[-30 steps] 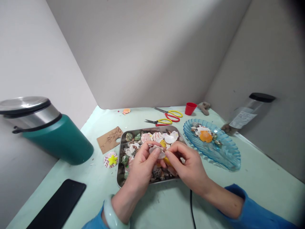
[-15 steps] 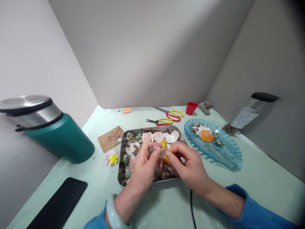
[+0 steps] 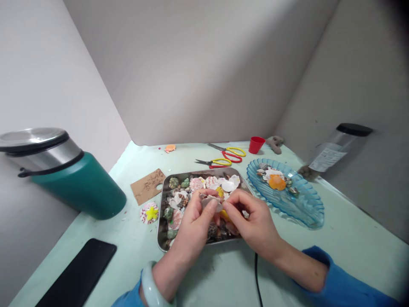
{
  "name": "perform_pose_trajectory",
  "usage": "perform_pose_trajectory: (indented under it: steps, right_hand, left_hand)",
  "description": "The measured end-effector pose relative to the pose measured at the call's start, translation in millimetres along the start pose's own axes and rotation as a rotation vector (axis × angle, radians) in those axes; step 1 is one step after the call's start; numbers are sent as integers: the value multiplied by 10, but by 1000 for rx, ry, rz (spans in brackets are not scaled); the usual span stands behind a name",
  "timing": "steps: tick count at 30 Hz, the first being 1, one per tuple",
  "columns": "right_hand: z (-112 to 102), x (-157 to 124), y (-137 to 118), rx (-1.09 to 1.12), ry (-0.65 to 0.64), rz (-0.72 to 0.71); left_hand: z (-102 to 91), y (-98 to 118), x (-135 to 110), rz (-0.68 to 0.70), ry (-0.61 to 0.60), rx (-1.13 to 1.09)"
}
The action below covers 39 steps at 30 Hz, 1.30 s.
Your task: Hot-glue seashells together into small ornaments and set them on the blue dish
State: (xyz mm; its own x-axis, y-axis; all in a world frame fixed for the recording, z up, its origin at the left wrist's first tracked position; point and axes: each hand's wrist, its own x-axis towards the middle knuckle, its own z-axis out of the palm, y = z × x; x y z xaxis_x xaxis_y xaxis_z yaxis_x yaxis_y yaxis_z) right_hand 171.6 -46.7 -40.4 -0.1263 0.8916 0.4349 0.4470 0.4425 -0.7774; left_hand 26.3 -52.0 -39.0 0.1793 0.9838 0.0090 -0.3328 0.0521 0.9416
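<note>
Above a metal tray [image 3: 160,230] full of seashells, my left hand [image 3: 195,221] grips a pale seashell [image 3: 211,203] between thumb and fingers. My right hand [image 3: 252,219] is closed in a pinch at the shell's right edge. Whatever its fingertips hold, if anything, is too small to make out. Striped scallop shells [image 3: 197,183], greenish snail shells [image 3: 174,183] and white shells lie in the tray around my hands. Part of the tray's contents is hidden under both hands.
A blue glass dish [image 3: 308,213] with shells stands right of the tray. Two pairs of scissors [image 3: 220,162] and a red cup [image 3: 256,145] lie behind. Leftward are brown card [image 3: 143,189], a shell with a yellow star [image 3: 149,212], a green flask [image 3: 86,187] and a phone [image 3: 79,273].
The pale shell in my left hand has tilted slightly, showing a little more of its face. Both hands stay in almost the same place.
</note>
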Motion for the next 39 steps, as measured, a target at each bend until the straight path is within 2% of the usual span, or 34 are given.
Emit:
perform_pose_trajectory:
  steps: [39]
  right_hand:
    - [7,3,-16,-32,18,-13]
  left_hand:
    - [17,-56,-4,24,12,72]
